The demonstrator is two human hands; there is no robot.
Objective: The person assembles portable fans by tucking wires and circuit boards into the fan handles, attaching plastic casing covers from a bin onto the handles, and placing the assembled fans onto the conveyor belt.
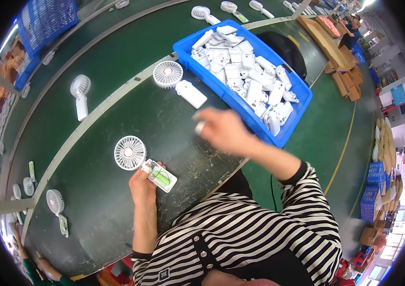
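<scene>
Two hands work over the green tabletop (93, 190): the left hand (141, 183) pins an open-backed fan (140, 159) flat — grip closed on its handle; the blurred right hand (221, 129), near the blue bin (298, 112), pinches a small white part (199, 127).

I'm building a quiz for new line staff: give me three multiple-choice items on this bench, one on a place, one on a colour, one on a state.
1. Where does the bin of white shells stand?
A. at the person's left
B. ahead and right of the person
C. on the floor

2. What colour is the bin?
A. blue
B. red
C. yellow

3. How is the handle of the fan in the left hand?
A. closed with a cover
B. open, green cell showing
C. missing

Answers: 1 B, it sits by the bench's right edge, beyond the blurred right hand. 2 A, its walls are blue. 3 B, a green cell lies in the open handle.
</scene>
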